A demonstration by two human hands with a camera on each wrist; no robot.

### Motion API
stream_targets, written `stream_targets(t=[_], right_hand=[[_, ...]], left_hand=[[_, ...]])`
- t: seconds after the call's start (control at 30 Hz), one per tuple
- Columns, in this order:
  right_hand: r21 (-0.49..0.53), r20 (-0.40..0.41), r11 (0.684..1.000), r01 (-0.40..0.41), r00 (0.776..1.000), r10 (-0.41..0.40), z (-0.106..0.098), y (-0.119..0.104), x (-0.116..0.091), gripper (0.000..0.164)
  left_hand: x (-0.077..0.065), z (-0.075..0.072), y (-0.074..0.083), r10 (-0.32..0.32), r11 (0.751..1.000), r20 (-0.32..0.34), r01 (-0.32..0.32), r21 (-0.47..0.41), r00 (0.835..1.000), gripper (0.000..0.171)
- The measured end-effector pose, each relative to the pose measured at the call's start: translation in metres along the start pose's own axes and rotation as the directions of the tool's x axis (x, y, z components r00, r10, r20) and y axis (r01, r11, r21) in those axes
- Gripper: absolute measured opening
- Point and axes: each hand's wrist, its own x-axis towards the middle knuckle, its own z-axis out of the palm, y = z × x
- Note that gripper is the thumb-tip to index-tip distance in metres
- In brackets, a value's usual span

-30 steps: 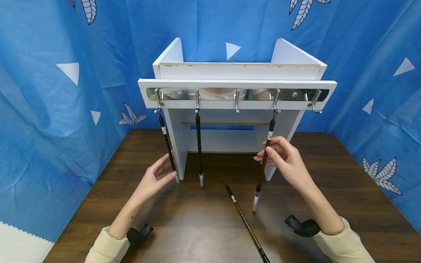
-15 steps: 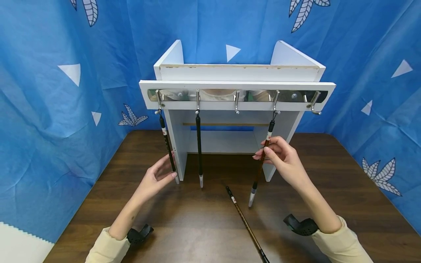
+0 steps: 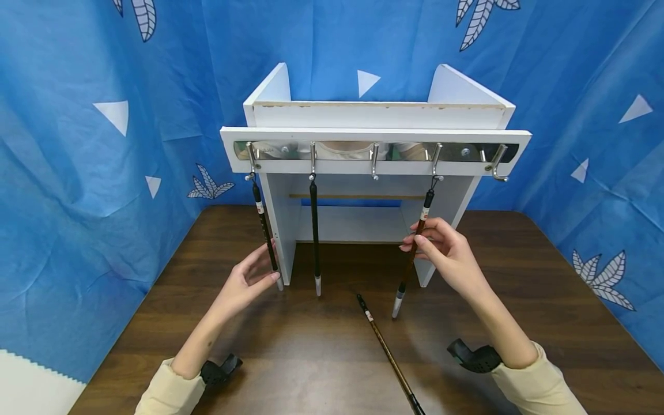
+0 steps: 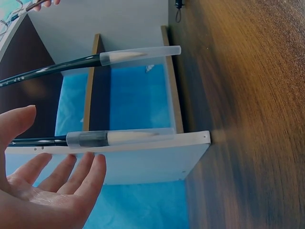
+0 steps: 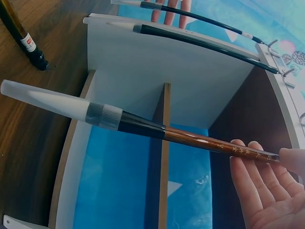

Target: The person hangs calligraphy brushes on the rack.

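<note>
Pinched between thumb and fingers of my right hand (image 3: 451, 253) is a calligraphy brush with a red-brown handle (image 5: 200, 140), its clear cap (image 5: 43, 100) tilted off vertical. Its loop hangs at the fourth hook (image 3: 437, 158). My left hand (image 3: 244, 288) surrounds the lower part of the leftmost dark brush (image 3: 267, 233) without gripping it; the left wrist view has the thumb on one side, spread fingers (image 4: 86, 174) on the other. A second dark brush (image 3: 314, 230) hangs from the second hook. On the table lies another brush (image 3: 386, 349) with a brown handle.
Behind the hands a white shelf unit (image 3: 363, 115) carries a rail (image 3: 337, 166) with several metal hooks. The third hook (image 3: 374, 161) and the far right hook (image 3: 499, 162) hold nothing. Patterned blue cloth (image 3: 166, 86) surrounds the brown wooden table (image 3: 311, 357).
The capped tip of the red-brown brush has swung left and slightly upward, while my right hand shifts only a little. My left hand and the other brushes stay about where they were.
</note>
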Motion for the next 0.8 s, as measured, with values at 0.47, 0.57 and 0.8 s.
stream_targets(t=[0.47, 0.57, 0.8], right_hand=[[-0.005, 0.001, 1.000, -0.031, 1.000, 0.031, -0.001, 0.007, -0.003, 0.018], [-0.002, 0.005, 0.999, -0.033, 0.999, 0.033, -0.002, 0.008, -0.003, 0.019], [-0.008, 0.026, 0.999, -0.044, 0.999, 0.044, -0.002, 0.014, -0.006, 0.022]], left_hand=[[0.001, 0.001, 0.001, -0.011, 1.000, -0.007, 0.011, 0.007, 1.000, 0.062], [0.000, 0.001, 0.002, -0.012, 1.000, -0.010, 0.013, 0.013, 1.000, 0.062], [0.000, 0.000, 0.001, -0.007, 1.000, -0.004, 0.007, 0.017, 1.000, 0.062]])
